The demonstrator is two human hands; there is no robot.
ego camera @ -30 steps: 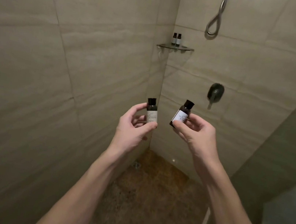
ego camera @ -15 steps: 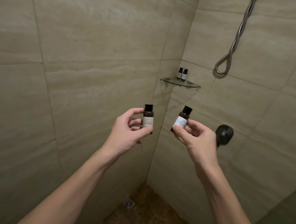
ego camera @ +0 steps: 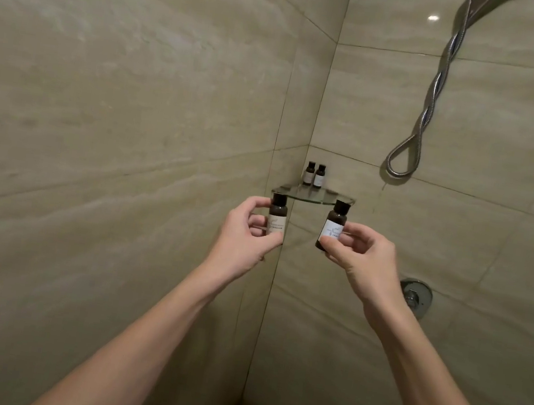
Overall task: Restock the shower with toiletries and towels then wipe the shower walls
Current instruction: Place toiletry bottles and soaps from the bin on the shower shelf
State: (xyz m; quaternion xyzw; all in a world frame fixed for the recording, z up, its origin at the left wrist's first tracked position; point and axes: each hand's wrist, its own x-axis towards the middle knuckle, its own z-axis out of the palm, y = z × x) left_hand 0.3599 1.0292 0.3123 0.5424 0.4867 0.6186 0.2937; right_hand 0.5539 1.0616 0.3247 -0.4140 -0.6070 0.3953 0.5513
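Head cam: L hand (ego camera: 244, 235) grips L bottle (ego camera: 277, 218), R hand (ego camera: 366, 260) grips R bottle (ego camera: 332, 227), both now nearer shelf (ego camera: 323, 198).

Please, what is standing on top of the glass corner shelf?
Two small dark bottles stand side by side at the back of the glass shelf. The caps of the left-held bottle and right-held bottle cover its two ends, hiding those spots.
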